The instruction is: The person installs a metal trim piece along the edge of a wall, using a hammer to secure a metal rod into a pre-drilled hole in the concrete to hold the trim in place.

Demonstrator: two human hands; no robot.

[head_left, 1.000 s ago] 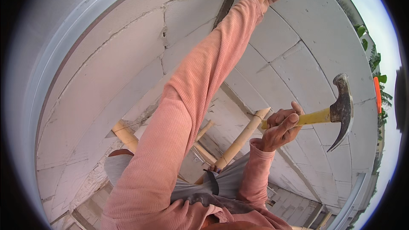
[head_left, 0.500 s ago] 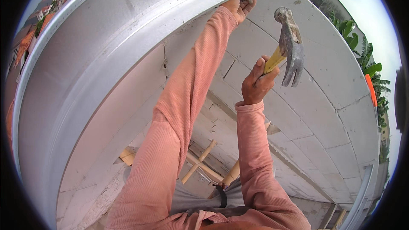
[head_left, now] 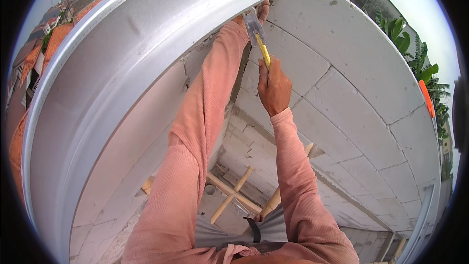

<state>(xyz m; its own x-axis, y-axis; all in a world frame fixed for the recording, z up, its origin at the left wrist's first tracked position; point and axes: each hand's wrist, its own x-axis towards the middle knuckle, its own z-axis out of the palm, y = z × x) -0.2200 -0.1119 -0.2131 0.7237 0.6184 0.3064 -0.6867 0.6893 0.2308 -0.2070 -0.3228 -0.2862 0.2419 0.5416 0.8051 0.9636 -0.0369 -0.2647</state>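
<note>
My right hand is wrapped round the yellow handle of a claw hammer. Its worn grey metal head is up by the metal beam's lower edge, in front of part of my left hand. That left hand reaches to the corner where the light grey block wall meets the silver metal beam. Its fingers look curled, and what they hold is hidden behind the hammer head and too small to make out.
The long beam curves across the left and top. Far below, crossed wooden poles stand between the block walls. A metal channel leans at the lower right. Orange tiled roofs lie beyond the beam; green plants grow behind the wall.
The hammer has swung up and left from beside the wall to my left hand at the beam's edge. My left hand has shifted slightly left and down.
</note>
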